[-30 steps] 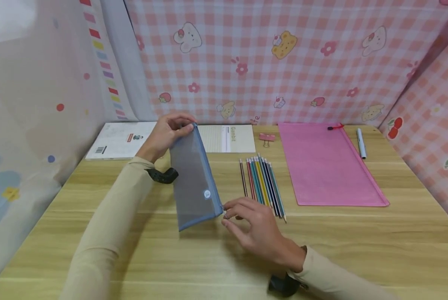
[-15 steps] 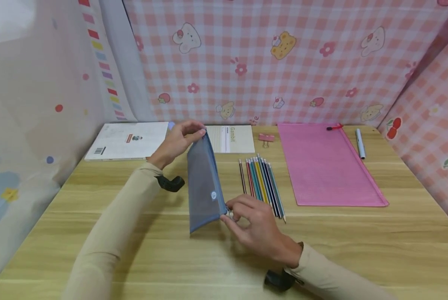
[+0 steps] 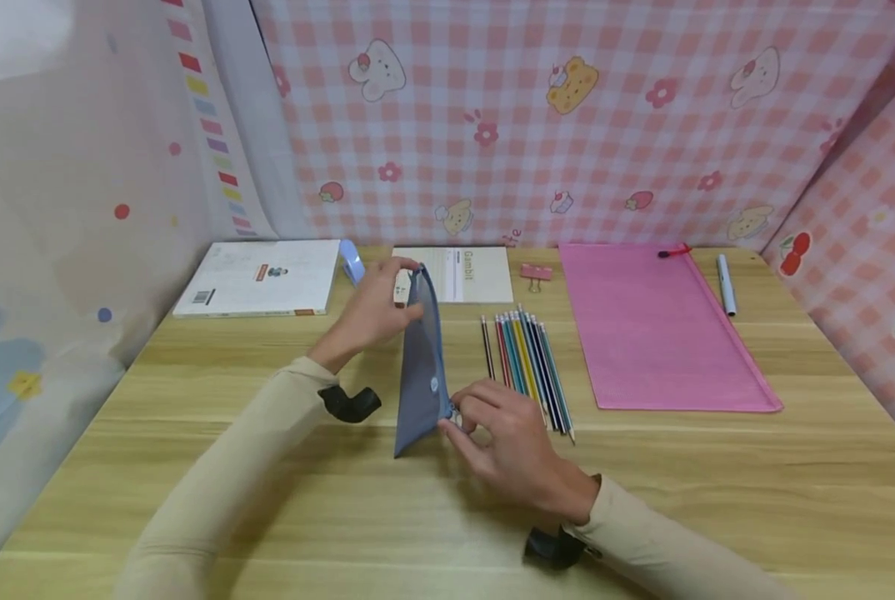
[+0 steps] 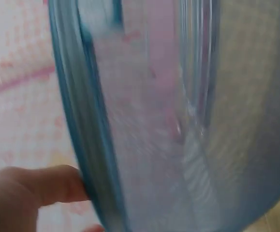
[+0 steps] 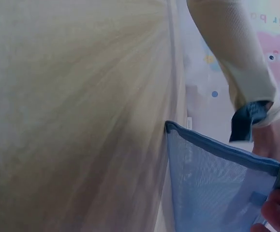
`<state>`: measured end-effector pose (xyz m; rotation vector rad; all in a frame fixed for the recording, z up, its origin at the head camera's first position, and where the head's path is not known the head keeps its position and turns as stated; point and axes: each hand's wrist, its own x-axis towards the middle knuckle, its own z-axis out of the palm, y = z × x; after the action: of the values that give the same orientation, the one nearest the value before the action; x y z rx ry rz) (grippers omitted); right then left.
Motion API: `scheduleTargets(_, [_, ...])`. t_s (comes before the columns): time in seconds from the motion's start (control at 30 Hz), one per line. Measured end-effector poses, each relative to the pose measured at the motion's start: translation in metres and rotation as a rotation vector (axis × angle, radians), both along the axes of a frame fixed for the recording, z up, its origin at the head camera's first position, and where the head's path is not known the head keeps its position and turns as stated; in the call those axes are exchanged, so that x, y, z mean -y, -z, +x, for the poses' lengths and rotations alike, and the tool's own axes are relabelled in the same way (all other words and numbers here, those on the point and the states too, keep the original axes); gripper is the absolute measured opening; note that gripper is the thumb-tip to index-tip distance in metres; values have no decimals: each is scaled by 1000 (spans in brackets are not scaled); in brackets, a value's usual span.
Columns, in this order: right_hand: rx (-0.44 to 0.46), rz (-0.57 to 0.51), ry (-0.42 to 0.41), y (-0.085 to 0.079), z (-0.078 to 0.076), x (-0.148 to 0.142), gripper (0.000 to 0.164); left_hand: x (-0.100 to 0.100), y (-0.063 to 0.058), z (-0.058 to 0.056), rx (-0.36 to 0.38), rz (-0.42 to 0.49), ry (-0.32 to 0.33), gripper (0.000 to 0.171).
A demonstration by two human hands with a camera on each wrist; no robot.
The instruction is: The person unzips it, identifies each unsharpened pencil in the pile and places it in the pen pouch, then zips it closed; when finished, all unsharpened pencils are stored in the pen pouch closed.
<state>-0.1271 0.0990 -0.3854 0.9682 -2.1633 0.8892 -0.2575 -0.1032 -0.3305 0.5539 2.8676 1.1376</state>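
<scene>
A blue mesh zip pouch (image 3: 421, 375) stands tilted on edge above the table, its zip side up and facing right. My left hand (image 3: 376, 310) holds its far upper corner, with the thumb apart along the side. In the left wrist view, one finger (image 4: 57, 186) meets the zip edge, and the mesh fills much of the frame. My right hand (image 3: 511, 442) pinches the near upper corner, where a small metal zip pull (image 3: 457, 414) shows by thumb and forefinger. The right wrist view shows the pouch's blue-bound end (image 5: 222, 147), with fingertips at its corner.
Several pencils (image 3: 526, 358) lie just beyond my right hand. Further back are a white book (image 3: 260, 279), a light-blue clip (image 3: 352, 261), a Gambit notebook (image 3: 485, 275) and a pink binder clip (image 3: 536, 272). At right lie a pink zip bag (image 3: 657, 333) and a pen (image 3: 726, 285).
The pouch has moved right and turned more edge-on. My left hand has gone right with it, uncovering the book and light-blue clip, and its thumb has dropped from the corner. My right hand stays put.
</scene>
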Motion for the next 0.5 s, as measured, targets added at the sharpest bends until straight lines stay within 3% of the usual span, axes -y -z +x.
scheduleTargets(0.13, [12,5,33,-1,-2,0,30,-5,-6,20,-44,-127,-4,51])
scheduleTargets(0.23, [46,10,15,-3,-5,-2,29,-5,-8,25,-74,-143,32,40])
scheduleTargets(0.33, [184,3,-76,-7,-10,-6,19,-3,-10,23,-73,-90,45,36])
scheduleTargets(0.4, [316,0,-157,-11,-16,-13,14,0,-11,20,-34,-39,56,35])
scheduleTargets(0.5, [505,-4,-247,-16,-27,-26,25,4,-11,16,41,45,73,35])
